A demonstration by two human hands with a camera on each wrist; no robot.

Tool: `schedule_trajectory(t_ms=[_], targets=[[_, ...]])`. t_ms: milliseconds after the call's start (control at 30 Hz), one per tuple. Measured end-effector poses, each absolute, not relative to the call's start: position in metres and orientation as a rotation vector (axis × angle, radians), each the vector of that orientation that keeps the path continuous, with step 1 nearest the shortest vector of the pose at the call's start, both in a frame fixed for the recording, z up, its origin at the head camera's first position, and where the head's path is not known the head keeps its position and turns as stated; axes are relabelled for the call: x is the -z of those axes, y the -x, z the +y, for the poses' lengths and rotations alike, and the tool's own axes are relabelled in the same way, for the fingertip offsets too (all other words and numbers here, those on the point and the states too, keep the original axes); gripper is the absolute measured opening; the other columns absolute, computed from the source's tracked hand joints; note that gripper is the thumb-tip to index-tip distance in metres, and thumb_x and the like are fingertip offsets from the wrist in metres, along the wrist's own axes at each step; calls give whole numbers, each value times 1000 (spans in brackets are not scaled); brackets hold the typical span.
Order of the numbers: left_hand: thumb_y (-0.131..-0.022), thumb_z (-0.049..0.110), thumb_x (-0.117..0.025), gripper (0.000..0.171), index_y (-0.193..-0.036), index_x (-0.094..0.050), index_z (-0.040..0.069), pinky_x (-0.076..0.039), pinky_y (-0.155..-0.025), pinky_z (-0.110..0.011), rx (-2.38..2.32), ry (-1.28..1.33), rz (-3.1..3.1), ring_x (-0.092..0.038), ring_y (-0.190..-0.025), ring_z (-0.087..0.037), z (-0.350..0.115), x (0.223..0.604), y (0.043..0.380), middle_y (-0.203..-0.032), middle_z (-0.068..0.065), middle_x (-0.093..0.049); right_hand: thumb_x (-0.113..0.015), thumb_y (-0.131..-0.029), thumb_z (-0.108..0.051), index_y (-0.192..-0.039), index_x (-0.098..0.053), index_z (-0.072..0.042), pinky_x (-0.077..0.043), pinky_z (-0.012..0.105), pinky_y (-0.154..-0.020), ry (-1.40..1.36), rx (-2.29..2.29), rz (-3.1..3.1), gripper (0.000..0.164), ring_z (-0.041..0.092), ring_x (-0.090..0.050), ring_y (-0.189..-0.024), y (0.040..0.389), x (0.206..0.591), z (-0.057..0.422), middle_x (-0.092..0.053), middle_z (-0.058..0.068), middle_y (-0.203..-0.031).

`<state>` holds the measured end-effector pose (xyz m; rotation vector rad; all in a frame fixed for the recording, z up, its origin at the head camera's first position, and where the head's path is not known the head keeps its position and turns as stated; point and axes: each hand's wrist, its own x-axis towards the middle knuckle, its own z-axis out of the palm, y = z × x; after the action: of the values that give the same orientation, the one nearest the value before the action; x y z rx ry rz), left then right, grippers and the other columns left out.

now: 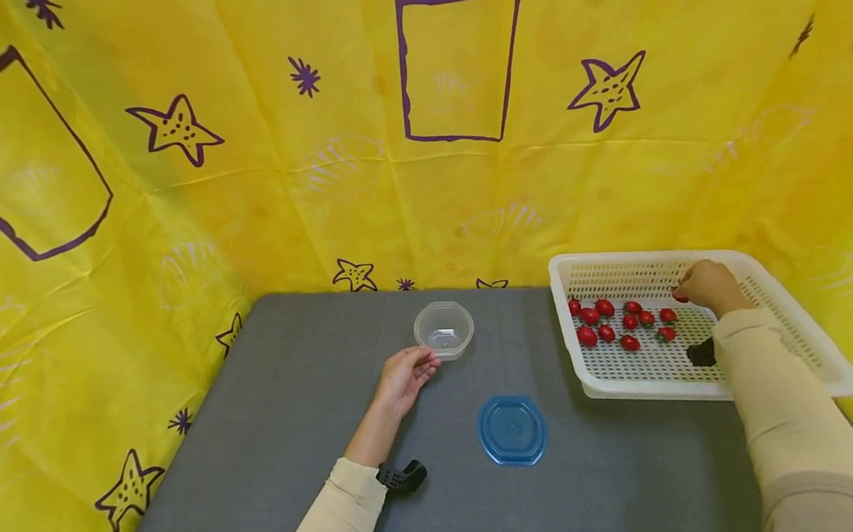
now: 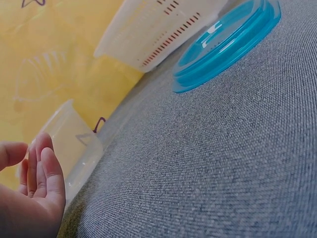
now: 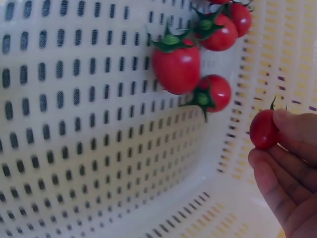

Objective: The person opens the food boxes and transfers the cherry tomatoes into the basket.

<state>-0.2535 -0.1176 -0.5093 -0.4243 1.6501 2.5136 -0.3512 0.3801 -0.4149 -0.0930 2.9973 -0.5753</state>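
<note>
My right hand (image 1: 710,285) is over the white basket (image 1: 800,335), pinching a cherry tomato (image 3: 264,130) between thumb and fingers. Below and beside it, several more cherry tomatoes (image 1: 630,342) with green stems lie on the basket's slotted floor. My left hand (image 1: 404,378) is beside a small clear plastic container (image 1: 443,331), fingertips right at its near rim. Its fingers are relaxed and the thumb stands apart from them in the left wrist view. Nothing shows inside the container. A blue lid (image 1: 512,430) lies flat on the table in front of it.
The grey cloth-covered table (image 1: 260,446) ends at a yellow curtain (image 1: 362,212) with purple drawings behind and at both sides. The basket's raised walls stand around the tomatoes at the right. A black wrist strap (image 1: 404,475) sits on the left forearm.
</note>
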Motion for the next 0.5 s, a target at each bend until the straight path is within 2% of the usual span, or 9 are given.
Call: schedule_trajectory(t_ms=[133,333,500], targets=[[-95,4,-56,7,-89,-60,4,-55,-67,-22,-2512,423,1655,-66,-68,-9,-118,509,253,-71,1,-67,-66,-83,-12,-83,-69,11,-48,45,-68,23,601,3019,23,38,-58,-76,348,419,380,-68,23,-80],[-95,4,-56,6,-95,-59,0,-55,-68,-22,-2499,410,1662,-66,-69,-9,-119,510,250,-73,2,-67,-66,-82,-14,-74,-64,13,-47,55,-75,-103,578,3026,28,49,-57,-81,344,425,378,-63,30,-79],[-96,4,-55,6,-94,-60,1,-54,-68,-21,-2500,392,1651,-66,-69,-8,-119,510,249,-72,2,-67,-66,-80,-14,-76,-61,14,-47,55,-74,-129,566,3005,29,50,-55,-82,342,429,379,-61,33,-82]])
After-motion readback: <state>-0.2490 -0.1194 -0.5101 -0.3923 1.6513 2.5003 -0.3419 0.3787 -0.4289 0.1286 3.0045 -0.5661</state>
